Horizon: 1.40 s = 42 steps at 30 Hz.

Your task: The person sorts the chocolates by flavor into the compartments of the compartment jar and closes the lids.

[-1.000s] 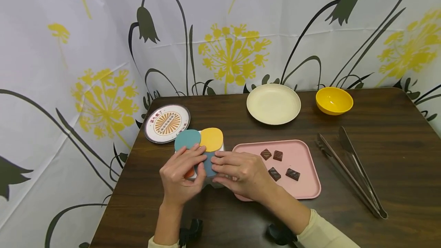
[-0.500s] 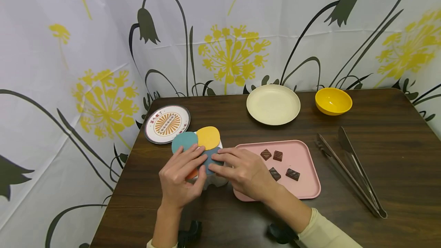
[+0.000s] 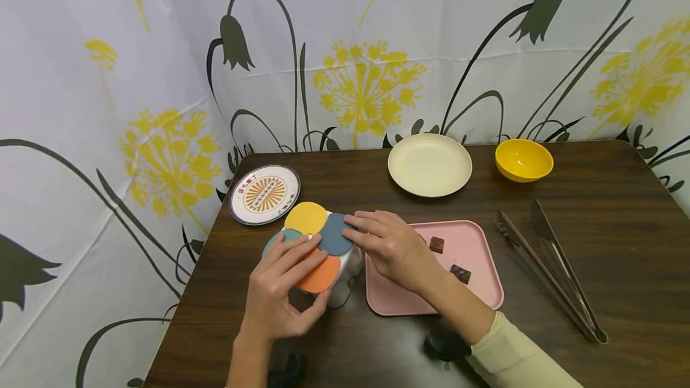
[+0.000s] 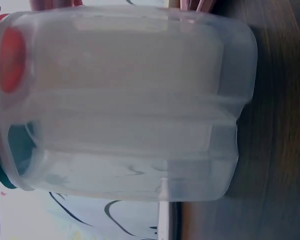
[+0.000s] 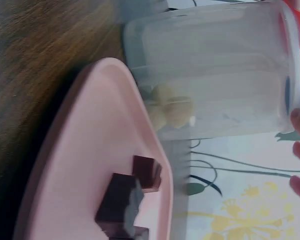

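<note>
A clear plastic storage jar point(image 3: 347, 277) has several round flip lids: yellow point(image 3: 305, 218), blue point(image 3: 336, 235), orange point(image 3: 321, 274) and teal, the last partly covered. My left hand point(image 3: 280, 292) rests straight fingers across the teal and orange lids, its thumb near the orange lid's front edge. My right hand point(image 3: 396, 250) touches the blue lid's edge with its fingertips. In the right wrist view, round beige pieces point(image 5: 177, 111) lie at the bottom of one compartment. The jar point(image 4: 125, 100) looks pale in the left wrist view, where its other contents cannot be made out.
Right of the jar lies a pink tray point(image 3: 480, 250) with dark chocolates point(image 3: 460, 273), partly behind my right arm. Metal tongs point(image 3: 560, 280) lie farther right. Behind stand a patterned plate point(image 3: 264, 194), a cream plate point(image 3: 429, 164) and a yellow bowl point(image 3: 524, 160).
The jar has turned counterclockwise as seen from above: yellow moved to the back left, blue to the right, orange to the front. My right hand shifted slightly right and back with the blue lid.
</note>
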{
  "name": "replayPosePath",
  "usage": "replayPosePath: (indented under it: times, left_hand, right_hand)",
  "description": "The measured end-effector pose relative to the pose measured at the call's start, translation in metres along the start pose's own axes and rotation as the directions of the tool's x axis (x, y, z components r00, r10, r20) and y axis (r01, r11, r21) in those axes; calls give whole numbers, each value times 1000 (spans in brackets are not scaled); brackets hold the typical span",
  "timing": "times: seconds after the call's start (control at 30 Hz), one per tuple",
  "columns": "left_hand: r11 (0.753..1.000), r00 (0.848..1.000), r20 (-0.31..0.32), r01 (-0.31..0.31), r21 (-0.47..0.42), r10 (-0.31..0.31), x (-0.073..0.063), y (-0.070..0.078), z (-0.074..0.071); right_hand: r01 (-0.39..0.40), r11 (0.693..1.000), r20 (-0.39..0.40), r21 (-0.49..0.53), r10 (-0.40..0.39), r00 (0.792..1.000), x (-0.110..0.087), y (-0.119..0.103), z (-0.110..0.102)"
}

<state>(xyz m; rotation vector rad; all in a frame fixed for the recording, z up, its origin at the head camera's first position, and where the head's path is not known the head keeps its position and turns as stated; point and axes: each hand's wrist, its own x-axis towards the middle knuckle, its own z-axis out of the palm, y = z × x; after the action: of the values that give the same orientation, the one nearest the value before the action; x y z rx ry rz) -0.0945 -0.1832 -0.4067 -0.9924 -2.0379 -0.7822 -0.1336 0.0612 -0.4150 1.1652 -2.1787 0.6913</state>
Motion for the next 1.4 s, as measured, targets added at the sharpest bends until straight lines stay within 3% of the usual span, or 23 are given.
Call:
replayPosePath:
  times: [0.17, 0.47, 0.63, 0.83, 1.17, 1.4]
  left_hand:
    - [1000, 999, 42, 7, -5, -6, 1, 2, -3]
    - [998, 999, 45, 2, 67, -5, 5, 4, 3]
    - [996, 998, 36, 48, 72, -50, 5, 4, 8]
    - [994, 992, 72, 102, 35, -105, 4, 7, 11]
    - [996, 991, 122, 50, 72, -59, 4, 8, 11]
    - [996, 995, 95, 21, 90, -30, 2, 5, 13]
  right_hand:
    - [-23, 1000, 30, 12, 23, 999, 1, -5, -4]
    - [46, 996, 90, 72, -52, 995, 0, -16, -10]
    - [86, 991, 113, 101, -98, 989, -2, -15, -14]
    - [102, 987, 114, 121, -116, 987, -2, -11, -15]
    - [61, 987, 135, 147, -81, 987, -5, -6, -17]
    - [145, 989, 139, 38, -149, 979, -5, -7, -16]
